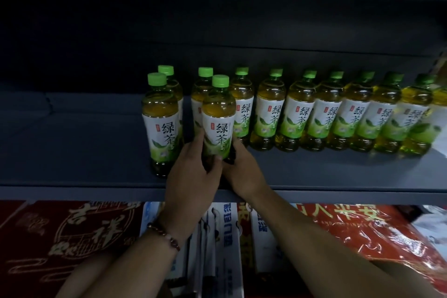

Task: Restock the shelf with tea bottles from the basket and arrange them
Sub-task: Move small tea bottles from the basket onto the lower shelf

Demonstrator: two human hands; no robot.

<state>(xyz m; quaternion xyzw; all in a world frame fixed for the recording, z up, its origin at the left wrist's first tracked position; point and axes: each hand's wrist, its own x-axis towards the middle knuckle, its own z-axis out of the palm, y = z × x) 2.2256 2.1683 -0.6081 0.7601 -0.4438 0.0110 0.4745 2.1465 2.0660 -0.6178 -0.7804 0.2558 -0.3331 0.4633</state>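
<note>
- Left hand (191, 174) and right hand (244, 172) both wrapped round base of front tea bottle (219, 113)
- bottle upright near shelf (72, 152) front edge: green cap, amber tea, white-green label
- row of same bottles (326, 113) behind, to its right

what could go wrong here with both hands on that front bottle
The held tea bottle, gripped low by the left hand and right hand, stands close to the shelf's front edge; a slip could tip it off. It also sits tight against the bottle behind, so a push might knock that one into the row.
</note>
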